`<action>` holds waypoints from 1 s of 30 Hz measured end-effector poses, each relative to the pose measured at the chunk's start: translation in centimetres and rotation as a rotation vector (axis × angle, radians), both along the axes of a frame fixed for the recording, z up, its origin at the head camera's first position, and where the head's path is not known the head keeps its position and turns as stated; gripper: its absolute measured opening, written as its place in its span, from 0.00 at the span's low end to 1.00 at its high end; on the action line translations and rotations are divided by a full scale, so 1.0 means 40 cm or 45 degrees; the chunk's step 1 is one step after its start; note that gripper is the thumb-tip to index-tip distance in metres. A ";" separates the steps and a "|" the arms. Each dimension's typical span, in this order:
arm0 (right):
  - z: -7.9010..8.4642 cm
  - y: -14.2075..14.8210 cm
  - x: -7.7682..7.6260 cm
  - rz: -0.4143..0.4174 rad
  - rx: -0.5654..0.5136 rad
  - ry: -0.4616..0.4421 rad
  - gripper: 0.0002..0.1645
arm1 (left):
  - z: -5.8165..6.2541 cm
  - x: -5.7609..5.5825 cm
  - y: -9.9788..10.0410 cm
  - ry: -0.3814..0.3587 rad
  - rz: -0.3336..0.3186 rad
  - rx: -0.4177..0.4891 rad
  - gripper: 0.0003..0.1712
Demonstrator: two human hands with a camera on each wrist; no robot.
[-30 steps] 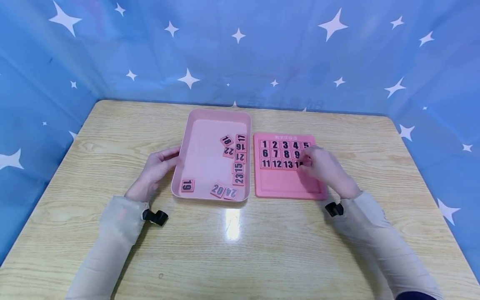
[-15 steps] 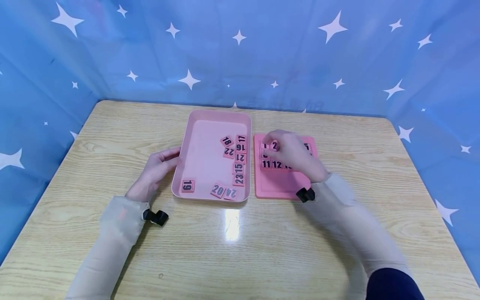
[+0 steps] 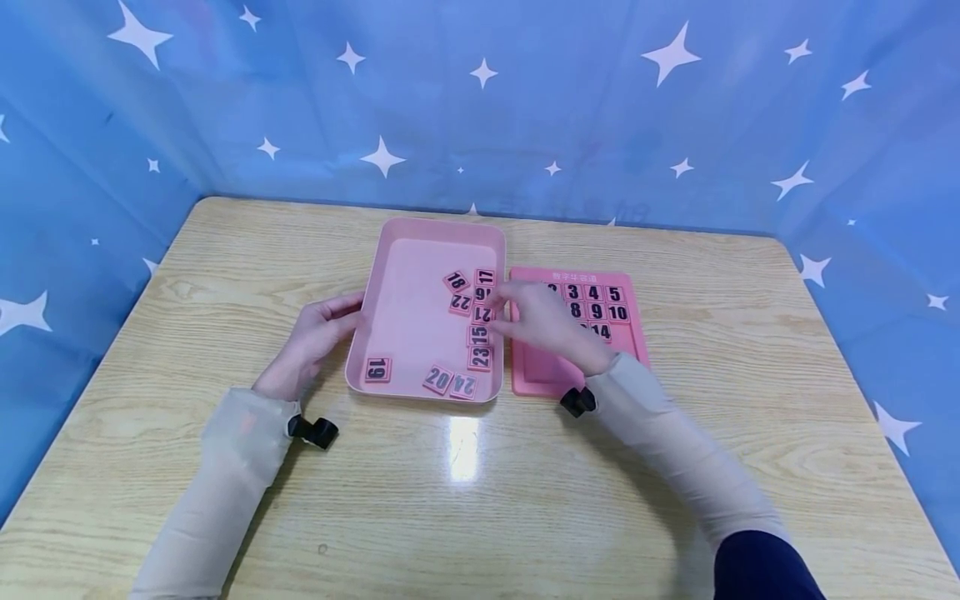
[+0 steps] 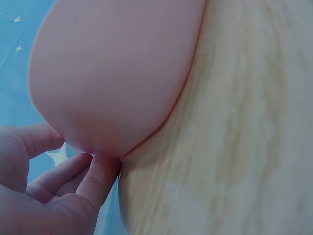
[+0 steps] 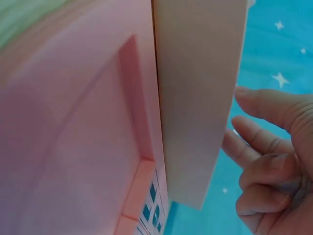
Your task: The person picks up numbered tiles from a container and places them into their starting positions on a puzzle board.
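- Loose number tiles lie along the right side of the pink tray (image 3: 412,292); nearest my fingers are the 21 tile (image 3: 482,314) and the 15 tile (image 3: 477,335).
- Each tile looks small, flat and stiff, so I judge it light and hard to break, perhaps a little slick on its printed face.
- I'd take one by two opposite edges, thumb against index finger; lying flat on the tray floor, it may need tipping or sliding first. The row is packed close, so a neighbour could easily shift along.
- The 19 tile (image 3: 378,369) sits alone in the near left corner and should be simpler to get round.
- The tray looks thin-walled and light, likely to skid if nudged; its outer wall is the place to steady it.
- My right hand (image 3: 543,317) reaches across the pink board (image 3: 547,367) from the right, fingertips at the tray's right rim. My thumb (image 5: 269,104) stands apart from the index and middle fingers, the other two curl in, and I see nothing between them; the wall hides the farthest tips.
- My left hand (image 3: 311,337) touches the tray's left wall from outside, fingers loosely extended and spread, forearm slanting in from the near left over the table (image 3: 337,517).
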State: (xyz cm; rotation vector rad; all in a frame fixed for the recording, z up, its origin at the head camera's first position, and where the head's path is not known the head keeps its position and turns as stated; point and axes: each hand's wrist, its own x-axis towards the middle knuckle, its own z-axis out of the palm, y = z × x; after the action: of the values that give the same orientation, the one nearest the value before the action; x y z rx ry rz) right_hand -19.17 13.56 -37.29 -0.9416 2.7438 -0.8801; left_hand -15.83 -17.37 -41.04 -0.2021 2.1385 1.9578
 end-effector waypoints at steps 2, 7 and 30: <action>-0.002 -0.003 0.002 0.003 0.008 -0.009 0.15 | 0.000 -0.002 0.000 -0.002 0.003 0.003 0.27; -0.008 -0.012 0.005 -0.006 0.046 -0.044 0.13 | 0.000 -0.003 0.001 -0.008 0.005 -0.006 0.27; -0.012 -0.073 0.019 -0.104 0.451 -0.101 0.17 | 0.000 0.002 -0.001 0.005 0.002 -0.007 0.27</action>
State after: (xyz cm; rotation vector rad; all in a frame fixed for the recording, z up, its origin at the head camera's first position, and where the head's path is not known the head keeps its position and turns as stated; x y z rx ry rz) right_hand -18.41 10.66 -37.75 -0.7164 2.7556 -0.4072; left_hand -15.75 -17.42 -41.03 -0.2014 2.1470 1.9552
